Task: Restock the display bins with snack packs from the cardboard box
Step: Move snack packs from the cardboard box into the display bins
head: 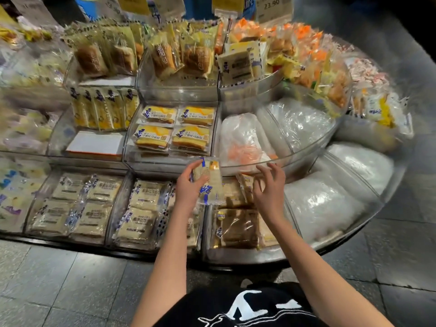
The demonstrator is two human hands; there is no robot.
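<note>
Dark grey floor tiles [59, 279] run under a tiered display stand [177, 93] of clear-walled bins, straight on the left and curving round on the right. Item held: one snack pack [211, 182], clear wrapper with blue print, pale slice inside with a yellow patch at the top. It stands nearly upright, pinched at its left edge between the thumb and fingers of the left hand [188, 185]. Right hand [269, 192]: just right of the pack and apart from it, fingers spread and loosely bent, holding nothing. Directly beneath both hands: front bin [236, 258], carrying brown-toned packs [238, 228] lying flat, with more leaning at the back under the right hand's fingers. Left of the left hand, same row: neighbouring bin [111, 223] holding pale packs [141, 208] with blue-checked edges, stacked flat in two rows. Beyond the left hand, one tier up: yellow packs [174, 128] laid flat in four stacks. Beyond the right hand: a clear sack with orange contents [243, 142], and to its right clear plastic bags [299, 123] filling the curved bins. Top tier, far beyond both hands: upright bread packs [162, 55] and price cards [271, 5]. Nearest the camera, between the forearms: black garment [254, 308] with white print.
</note>
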